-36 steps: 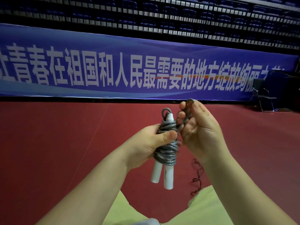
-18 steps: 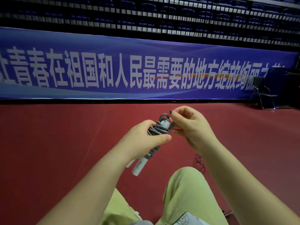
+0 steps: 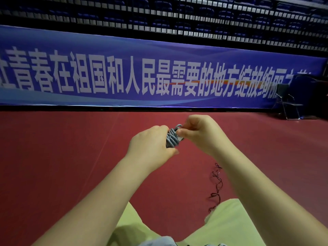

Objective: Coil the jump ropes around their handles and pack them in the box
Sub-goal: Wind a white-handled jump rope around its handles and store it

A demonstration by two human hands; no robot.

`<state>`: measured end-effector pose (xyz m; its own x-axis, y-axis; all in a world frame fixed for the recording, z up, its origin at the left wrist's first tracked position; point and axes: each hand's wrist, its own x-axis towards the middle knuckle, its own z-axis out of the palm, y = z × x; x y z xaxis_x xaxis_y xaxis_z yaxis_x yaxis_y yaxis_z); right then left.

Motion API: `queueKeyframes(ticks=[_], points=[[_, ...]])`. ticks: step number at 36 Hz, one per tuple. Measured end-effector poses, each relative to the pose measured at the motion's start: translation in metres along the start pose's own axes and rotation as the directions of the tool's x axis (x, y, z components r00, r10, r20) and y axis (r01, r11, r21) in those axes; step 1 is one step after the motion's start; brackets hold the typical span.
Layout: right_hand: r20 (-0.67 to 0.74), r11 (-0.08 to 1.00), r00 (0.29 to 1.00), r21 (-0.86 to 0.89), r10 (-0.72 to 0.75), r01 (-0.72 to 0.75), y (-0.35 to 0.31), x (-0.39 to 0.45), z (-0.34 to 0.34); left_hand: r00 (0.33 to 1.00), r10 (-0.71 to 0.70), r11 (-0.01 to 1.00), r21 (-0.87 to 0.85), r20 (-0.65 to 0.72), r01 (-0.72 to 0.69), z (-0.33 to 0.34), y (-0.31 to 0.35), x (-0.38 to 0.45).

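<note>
A grey jump rope [image 3: 172, 139] is coiled tightly around its white handles, held in front of me above the red floor. My left hand [image 3: 150, 144] wraps around the bundle from the left and hides the handles' lower ends. My right hand [image 3: 198, 134] pinches the rope's last loop at the top right of the bundle. Only a patch of grey coils and one small loop show between the two hands. No box is in view.
A thin dark tangled cord [image 3: 216, 183] lies on the red floor [image 3: 71, 157] near my right knee. A blue banner [image 3: 159, 73] runs along the far wall, with a black folding chair [image 3: 287, 102] at the right.
The bundle has tipped away from me and moved farther out, so the white handle ends are now hidden behind my left hand. My right hand came down from holding a raised loop onto the bundle's top.
</note>
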<state>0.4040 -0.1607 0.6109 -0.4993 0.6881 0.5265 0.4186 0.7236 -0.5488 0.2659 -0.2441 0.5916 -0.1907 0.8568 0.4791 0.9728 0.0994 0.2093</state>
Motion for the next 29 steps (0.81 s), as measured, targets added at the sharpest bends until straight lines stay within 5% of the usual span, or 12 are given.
queueKeyframes(ticks=[7, 18, 29], points=[[0.104, 0.998, 0.992, -0.024, 0.066, -0.064, 0.0, 0.004, -0.007, 0.988, 0.153, 0.981, 0.123, 0.001, -0.152, -0.001, -0.006, -0.002], [0.25, 0.995, 0.966, -0.095, 0.064, -0.041, 0.0, 0.004, -0.017, 0.979, 0.182, 0.983, 0.013, 0.089, -0.183, 0.0, -0.009, -0.007], [0.215, 0.999, 0.976, -0.035, 0.02, -0.013, 0.003, -0.005, -0.017, 0.974, 0.219, 0.974, -0.07, 0.067, -0.214, -0.003, -0.008, -0.009]])
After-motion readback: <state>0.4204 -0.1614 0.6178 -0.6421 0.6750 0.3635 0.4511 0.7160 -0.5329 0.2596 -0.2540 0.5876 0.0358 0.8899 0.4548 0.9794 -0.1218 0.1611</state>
